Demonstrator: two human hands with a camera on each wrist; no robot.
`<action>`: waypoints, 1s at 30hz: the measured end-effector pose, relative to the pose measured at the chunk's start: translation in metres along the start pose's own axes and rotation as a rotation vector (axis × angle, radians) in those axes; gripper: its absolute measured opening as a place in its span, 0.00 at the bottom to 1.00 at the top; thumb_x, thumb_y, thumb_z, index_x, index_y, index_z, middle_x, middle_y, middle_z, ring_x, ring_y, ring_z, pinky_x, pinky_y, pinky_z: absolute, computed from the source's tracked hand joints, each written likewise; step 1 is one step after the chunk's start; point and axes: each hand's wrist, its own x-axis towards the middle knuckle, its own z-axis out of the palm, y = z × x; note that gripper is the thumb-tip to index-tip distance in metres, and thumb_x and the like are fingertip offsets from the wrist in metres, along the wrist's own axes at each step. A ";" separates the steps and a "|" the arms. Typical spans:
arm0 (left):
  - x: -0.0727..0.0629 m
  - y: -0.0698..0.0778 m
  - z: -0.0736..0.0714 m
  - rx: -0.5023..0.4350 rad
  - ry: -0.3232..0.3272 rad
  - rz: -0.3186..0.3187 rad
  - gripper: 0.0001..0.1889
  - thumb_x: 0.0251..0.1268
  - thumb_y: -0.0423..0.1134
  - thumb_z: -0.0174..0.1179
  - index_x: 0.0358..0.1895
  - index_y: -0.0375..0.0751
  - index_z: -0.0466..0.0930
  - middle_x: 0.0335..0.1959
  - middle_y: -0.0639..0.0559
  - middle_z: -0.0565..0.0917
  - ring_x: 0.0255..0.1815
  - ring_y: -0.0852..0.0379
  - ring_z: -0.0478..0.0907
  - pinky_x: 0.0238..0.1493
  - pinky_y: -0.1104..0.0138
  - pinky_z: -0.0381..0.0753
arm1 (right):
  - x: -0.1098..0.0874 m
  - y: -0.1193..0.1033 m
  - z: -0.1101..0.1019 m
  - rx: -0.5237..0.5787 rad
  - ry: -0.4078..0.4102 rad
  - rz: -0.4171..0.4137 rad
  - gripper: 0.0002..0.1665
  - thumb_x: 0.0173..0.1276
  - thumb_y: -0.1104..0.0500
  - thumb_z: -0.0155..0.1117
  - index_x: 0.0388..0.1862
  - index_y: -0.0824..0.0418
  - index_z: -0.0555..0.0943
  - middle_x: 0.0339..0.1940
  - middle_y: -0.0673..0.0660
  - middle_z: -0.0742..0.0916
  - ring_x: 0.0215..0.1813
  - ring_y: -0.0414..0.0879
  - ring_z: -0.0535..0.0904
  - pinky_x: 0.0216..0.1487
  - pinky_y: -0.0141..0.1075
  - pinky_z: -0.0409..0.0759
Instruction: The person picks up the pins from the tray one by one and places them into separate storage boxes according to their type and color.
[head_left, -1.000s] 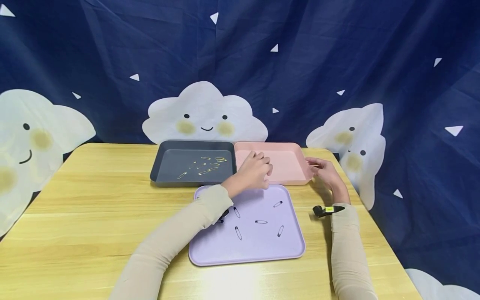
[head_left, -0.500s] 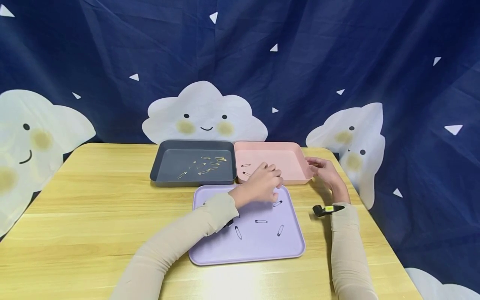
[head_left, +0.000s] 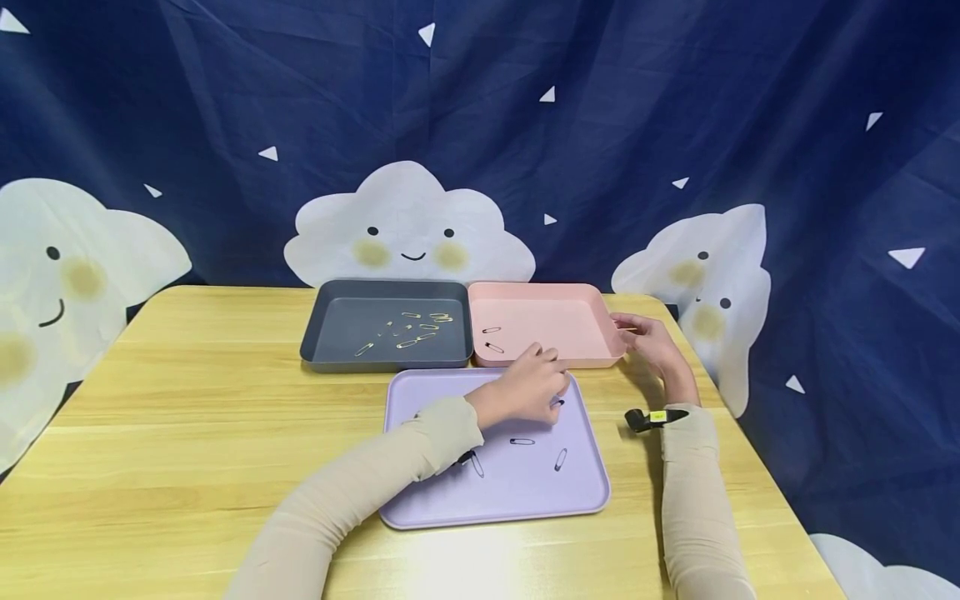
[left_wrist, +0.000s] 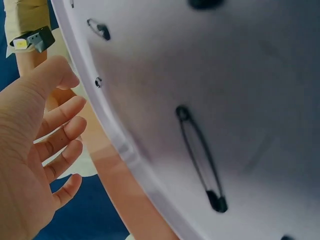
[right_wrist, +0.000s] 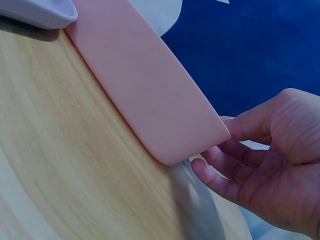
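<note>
My left hand [head_left: 532, 387] hovers over the far right part of a purple tray [head_left: 442, 504], its fingertips close to a black safety pin [head_left: 560, 403]. In the left wrist view its fingers are loosely bent with nothing held. Other black safety pins lie spread on this tray, among them a large-looking safety pin [left_wrist: 202, 160] in the left wrist view. At the right end of a pink tray [head_left: 558, 321], my right hand [right_wrist: 280, 160] pinches the rim by a corner, thumb on top and fingers against the outer wall. Two black safety pins [head_left: 492, 331] rest inside the pink tray's left side.
A dark grey tray [head_left: 341, 325] with several gold safety pins [head_left: 406, 343] stands left of the pink one, side by side. Both sit behind the purple tray on a wooden table [head_left: 187, 417]. A blue cloud-print curtain [head_left: 600, 150] hangs behind the table.
My left hand has moved from over the pink tray toward the near right, down over the purple tray, uncovering two safety pins in the pink tray. My right hand has stayed at the rim.
</note>
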 end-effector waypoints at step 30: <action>0.007 0.004 0.014 -0.056 -0.044 -0.004 0.05 0.49 0.41 0.71 0.28 0.59 0.86 0.38 0.64 0.82 0.44 0.60 0.73 0.51 0.65 0.68 | 0.002 0.004 0.000 0.011 0.019 -0.042 0.27 0.76 0.70 0.52 0.72 0.75 0.69 0.67 0.78 0.75 0.45 0.32 0.77 0.43 0.21 0.77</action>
